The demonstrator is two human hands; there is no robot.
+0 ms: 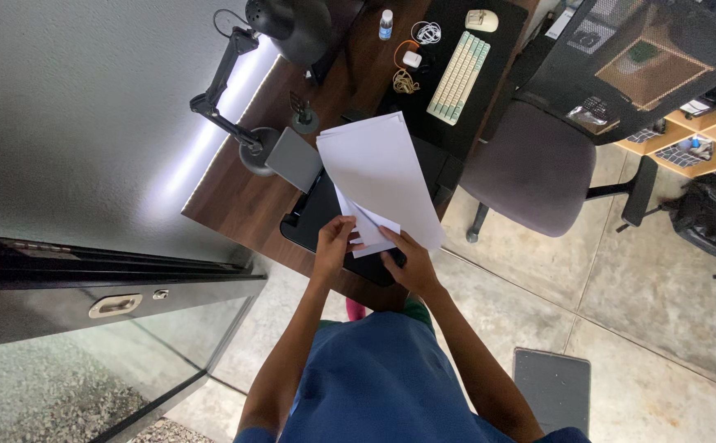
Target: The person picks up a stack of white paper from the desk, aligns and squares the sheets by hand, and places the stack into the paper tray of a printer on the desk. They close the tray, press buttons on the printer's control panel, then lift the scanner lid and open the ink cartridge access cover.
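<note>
Both my hands hold white paper sheets (378, 168) over a black printer (313, 220) at the near end of a dark wooden desk (243, 201). My left hand (333, 244) pinches the lower left corner of the stack. Gripping the bottom edge, my right hand (407, 261) has one smaller sheet fanned out between the two hands. The sheets tilt up and away from me, hiding most of the printer top.
A black desk lamp (251, 90) stands left of the printer. Farther along lie a pale keyboard (458, 78), a mouse (481, 20), cables and a small bottle (385, 25). A grey office chair (538, 164) stands to the right, a black backpack (711, 215) beyond it. A dark glass door (87, 328) is at left.
</note>
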